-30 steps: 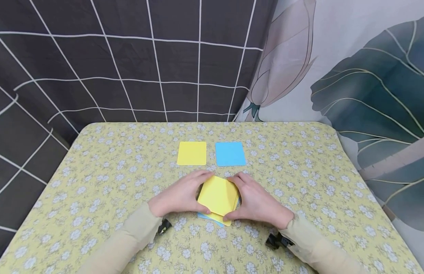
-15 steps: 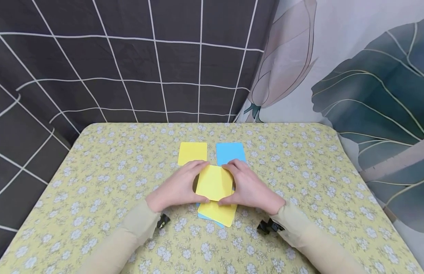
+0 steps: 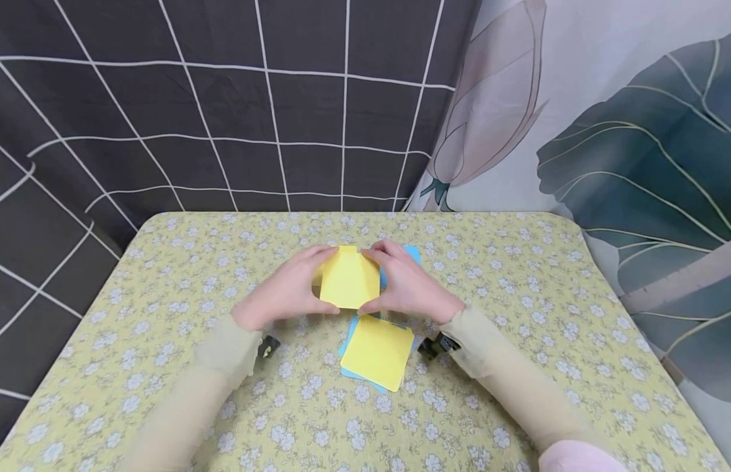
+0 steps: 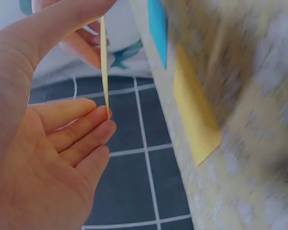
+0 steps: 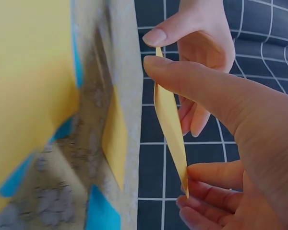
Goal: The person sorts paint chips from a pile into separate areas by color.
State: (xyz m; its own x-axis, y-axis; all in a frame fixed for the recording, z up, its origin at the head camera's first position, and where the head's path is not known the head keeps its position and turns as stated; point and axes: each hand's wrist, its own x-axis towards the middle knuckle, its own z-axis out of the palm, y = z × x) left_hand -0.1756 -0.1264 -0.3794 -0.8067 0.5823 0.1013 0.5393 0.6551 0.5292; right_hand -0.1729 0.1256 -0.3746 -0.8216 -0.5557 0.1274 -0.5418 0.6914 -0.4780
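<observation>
A thin square yellow card (image 3: 350, 282) is raised off the table, pinched at its edges from both sides. My left hand (image 3: 288, 288) grips its left side between thumb and fingertips, and my right hand (image 3: 409, 286) does the same on the right. In the right wrist view the held card (image 5: 169, 120) appears edge-on, slightly bent. It partly covers another yellow card (image 3: 347, 249) lying flat on the table. Behind my right hand, a blue card (image 3: 412, 254) is half hidden. Nearer to me lies a loose pile of cards, a yellow card (image 3: 377, 354) uppermost with blue corners poking out.
A yellow floral cloth (image 3: 182, 314) covers the table. Beyond its far edge hangs a dark curtain with white grid lines (image 3: 223, 105), and to the right a pale curtain with large leaves (image 3: 654, 151). Small dark devices (image 3: 438, 345) sit at both wrists.
Both hands have lifted the yellow card off the pile and carried it forward and slightly left, over the far yellow card. The pile below is now uncovered, and the far cards are partly hidden.
</observation>
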